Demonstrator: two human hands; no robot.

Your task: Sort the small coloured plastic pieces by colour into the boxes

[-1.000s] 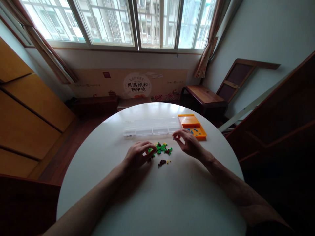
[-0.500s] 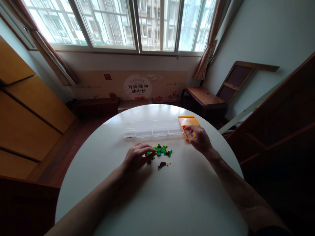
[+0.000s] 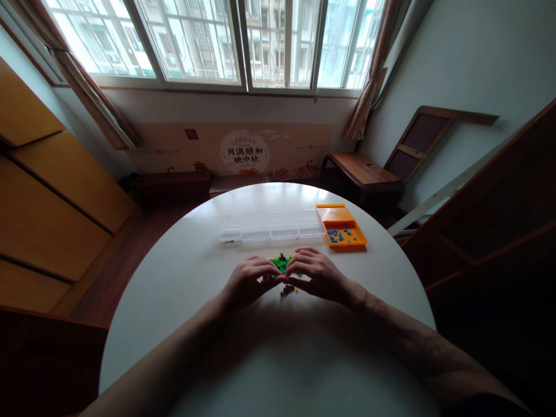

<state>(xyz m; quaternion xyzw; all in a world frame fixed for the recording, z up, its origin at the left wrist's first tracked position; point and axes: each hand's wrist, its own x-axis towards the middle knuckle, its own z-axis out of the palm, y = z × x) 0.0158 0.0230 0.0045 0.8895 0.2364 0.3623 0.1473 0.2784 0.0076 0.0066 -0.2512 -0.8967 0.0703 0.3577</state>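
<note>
A small heap of tiny green, yellow and dark brown bricks [image 3: 281,263] lies on the round white table [image 3: 269,347]. My left hand [image 3: 248,280] rests on the heap's left side, fingers curled onto the pieces. My right hand [image 3: 313,275] sits on the heap's right side, fingertips down among the pieces and almost touching the left hand. Whether either hand pinches a piece is hidden by the fingers. Behind the heap stands a clear compartment box [image 3: 271,226], and at its right end an orange tray [image 3: 336,215] holds several blue pieces [image 3: 340,234].
Beyond the table are a low wooden bench [image 3: 360,168] at the right, a printed cardboard panel [image 3: 234,152] under the windows, wooden cabinets [image 3: 47,197] at the left and dark furniture at the right. The table's near half is bare white surface.
My right hand went out to the orange tray, left blue pieces there, and has come back to the heap beside my left hand. The left hand stayed at the heap.
</note>
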